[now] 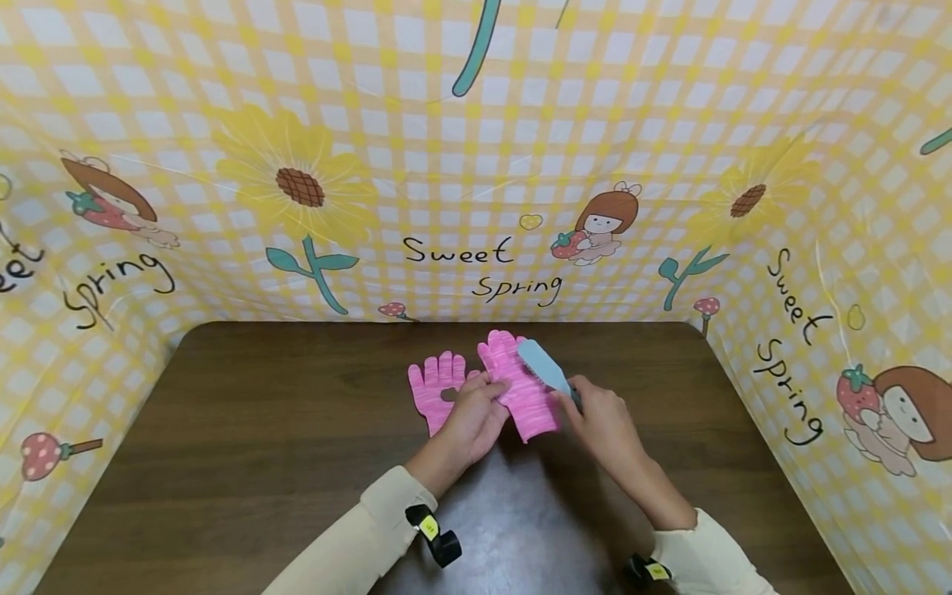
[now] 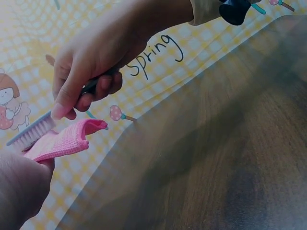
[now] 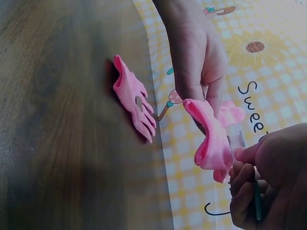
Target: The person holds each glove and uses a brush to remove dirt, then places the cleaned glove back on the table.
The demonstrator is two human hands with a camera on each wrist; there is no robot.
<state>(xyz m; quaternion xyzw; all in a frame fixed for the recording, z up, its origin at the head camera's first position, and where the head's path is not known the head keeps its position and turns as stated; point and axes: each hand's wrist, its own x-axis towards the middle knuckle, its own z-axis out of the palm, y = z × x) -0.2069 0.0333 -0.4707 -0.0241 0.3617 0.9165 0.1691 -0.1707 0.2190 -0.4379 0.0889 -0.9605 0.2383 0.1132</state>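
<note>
My left hand (image 1: 476, 416) grips a pink knitted glove (image 1: 532, 406) by its side, thumb on top, above the table. Curled round the dark handle of a light-blue brush (image 1: 545, 365) is my right hand (image 1: 608, 423). White bristles on the brush (image 2: 33, 132) face down at the glove, touching or very near it. Part of the glove's face is hidden under the brush head. To the left, a second pink glove (image 1: 427, 395) lies on the table, fingers pointing away, with a dark grey patch (image 3: 138, 103) on it; my left hand partly covers it in the head view.
Both gloves are near the far part of a dark brown wooden table (image 1: 245, 463). A yellow-and-white checked cloth (image 1: 446, 182) with printed flowers and lettering stands round its back and sides. Each wrist wears a black strap with a small camera (image 1: 445, 547).
</note>
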